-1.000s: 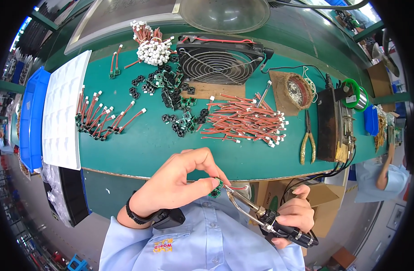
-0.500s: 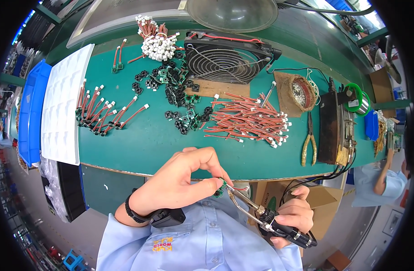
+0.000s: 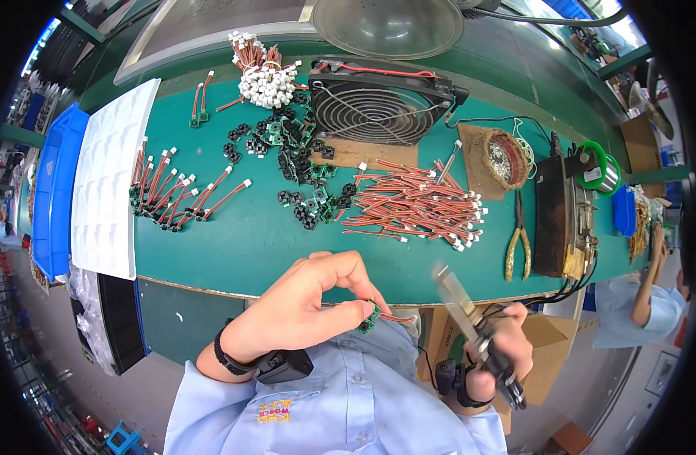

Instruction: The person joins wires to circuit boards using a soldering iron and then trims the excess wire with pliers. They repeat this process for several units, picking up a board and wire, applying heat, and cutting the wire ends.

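Observation:
My left hand (image 3: 302,299) is closed, thumb and forefinger pinching a small green circuit board (image 3: 368,324) in front of my shirt. A red-and-black wire lead (image 3: 397,318) sticks out from the board to the right. My right hand (image 3: 512,345) is wrapped round the black handle of a soldering iron (image 3: 459,297), which is smeared by motion. The iron points up and left, apart from the board. Beyond my hands lies a pile of red-and-black wire leads with white connectors (image 3: 412,205). Loose circuit boards (image 3: 310,205) lie to its left.
A black fan (image 3: 374,114) stands at the back. On the right are pliers (image 3: 518,254), a round tin (image 3: 507,158), a dark box (image 3: 553,220) and a green solder spool (image 3: 602,171). Wired boards (image 3: 173,197) lie beside a white tray (image 3: 109,182) on the left.
My right hand has swung the soldering iron up and away from the circuit board, to the right. My left hand still pinches the board in nearly the same place.

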Demonstrator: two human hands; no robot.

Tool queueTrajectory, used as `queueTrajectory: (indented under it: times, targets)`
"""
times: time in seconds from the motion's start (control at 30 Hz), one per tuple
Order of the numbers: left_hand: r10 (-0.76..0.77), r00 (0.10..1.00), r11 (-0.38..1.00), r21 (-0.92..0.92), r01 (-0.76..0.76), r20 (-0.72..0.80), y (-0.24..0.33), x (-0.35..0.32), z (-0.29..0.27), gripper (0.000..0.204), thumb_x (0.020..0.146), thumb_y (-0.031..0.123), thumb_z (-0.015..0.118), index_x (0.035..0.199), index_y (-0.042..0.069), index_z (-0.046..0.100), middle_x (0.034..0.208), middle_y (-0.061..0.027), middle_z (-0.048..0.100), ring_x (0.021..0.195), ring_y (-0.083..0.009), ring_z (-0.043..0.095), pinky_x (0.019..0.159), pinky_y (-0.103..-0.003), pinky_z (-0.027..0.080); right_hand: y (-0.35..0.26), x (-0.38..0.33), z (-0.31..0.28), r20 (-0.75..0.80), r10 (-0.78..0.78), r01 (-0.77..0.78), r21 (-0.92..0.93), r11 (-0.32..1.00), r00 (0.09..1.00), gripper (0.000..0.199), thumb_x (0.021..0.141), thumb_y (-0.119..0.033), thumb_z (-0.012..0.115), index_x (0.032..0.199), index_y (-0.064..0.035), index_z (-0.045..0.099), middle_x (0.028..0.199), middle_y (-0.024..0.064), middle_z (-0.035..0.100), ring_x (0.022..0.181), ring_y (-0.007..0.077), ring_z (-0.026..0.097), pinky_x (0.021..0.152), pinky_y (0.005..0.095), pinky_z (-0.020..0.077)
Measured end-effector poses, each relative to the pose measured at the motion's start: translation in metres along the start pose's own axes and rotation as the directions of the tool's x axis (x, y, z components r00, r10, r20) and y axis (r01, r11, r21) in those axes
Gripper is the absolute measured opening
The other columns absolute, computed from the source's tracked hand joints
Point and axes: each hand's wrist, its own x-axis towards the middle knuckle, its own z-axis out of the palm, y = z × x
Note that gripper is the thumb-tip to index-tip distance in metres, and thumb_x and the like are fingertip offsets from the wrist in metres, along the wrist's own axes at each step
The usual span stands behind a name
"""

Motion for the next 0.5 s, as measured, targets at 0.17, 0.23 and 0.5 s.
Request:
queueTrajectory:
  times: [0.17,0.23,0.5]
  targets:
    - [-0.06,0.998,0.99,-0.124,0.063,0.024,-0.006,0.004,0.0,0.004,0.084,0.001,0.052,0.085,0.002,0.049,0.095,-0.0161,0.065,0.089,-0.0162,0.059,0.078,-0.028,0.044,-0.009,0.006,0.034,-0.397,0.381,-0.411,0.01,0.912,0.835,0.037,0.074,-0.009,0.071,0.107,-0.0058,0.053,0.079,0.0103,0.065,0.064,0.0195,0.058,0.073,0.0315,0.0429]
    - [-0.055,0.998,0.986,-0.16,0.052,-0.017,-0.011,0.007,0.006,0.004,0.084,0.001,0.052,0.085,0.002,0.048,0.097,-0.0162,0.064,0.091,-0.0166,0.059,0.08,-0.029,0.044,-0.009,0.003,0.039,-0.241,0.432,-0.394,0.191,0.899,0.869,0.029,0.081,-0.007,0.063,0.106,-0.0056,0.049,0.085,0.0115,0.064,0.073,0.0191,0.058,0.076,0.0307,0.0434]
    - [-0.051,0.976,0.966,-0.26,-0.006,-0.211,-0.021,0.007,0.021,0.003,0.087,0.003,0.051,0.088,0.002,0.049,0.101,-0.0161,0.062,0.097,-0.0187,0.057,0.086,-0.03,0.042,0.01,0.016,0.057,-0.013,0.07,-0.071,-0.161,0.984,0.997,0.026,0.082,0.005,0.058,0.101,-0.0067,0.046,0.089,0.0153,0.064,0.083,0.0198,0.06,0.074,0.0329,0.0476]
